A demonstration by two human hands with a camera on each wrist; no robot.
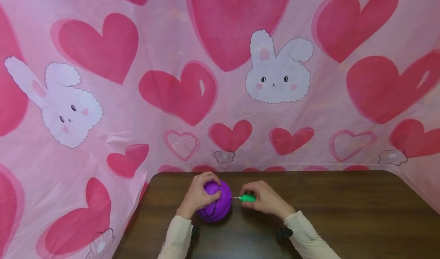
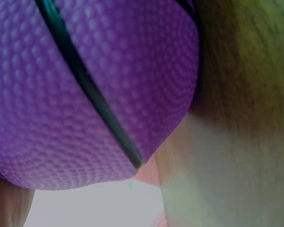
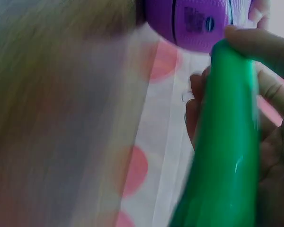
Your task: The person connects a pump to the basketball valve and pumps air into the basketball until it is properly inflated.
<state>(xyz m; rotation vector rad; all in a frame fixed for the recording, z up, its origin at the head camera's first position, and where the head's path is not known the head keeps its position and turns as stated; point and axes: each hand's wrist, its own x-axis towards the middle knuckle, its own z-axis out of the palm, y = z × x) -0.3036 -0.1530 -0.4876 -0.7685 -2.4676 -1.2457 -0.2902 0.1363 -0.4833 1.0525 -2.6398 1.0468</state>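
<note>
A purple mini basketball [image 1: 220, 207] with black seams sits on the table toward its left side. My left hand [image 1: 199, 194] grips it from the left and top, fingers and thumb spread over its surface. In the left wrist view, the pebbled ball [image 2: 104, 94] fills much of the picture. My right hand [image 1: 262, 198] holds a green ball pump [image 1: 248, 198] between thumb and fingers. Its thin metal needle [image 1: 235, 197] points left and meets the ball's right edge in the head view. Up close, the smooth green pump body [image 3: 227, 132] hides the needle.
The dark brown wooden table [image 1: 343, 209] has rounded far corners. Behind and left of it hangs a pink sheet [image 1: 233, 110] printed with hearts and rabbits. Dark wrist devices [image 1: 284, 234] sit under both sleeves.
</note>
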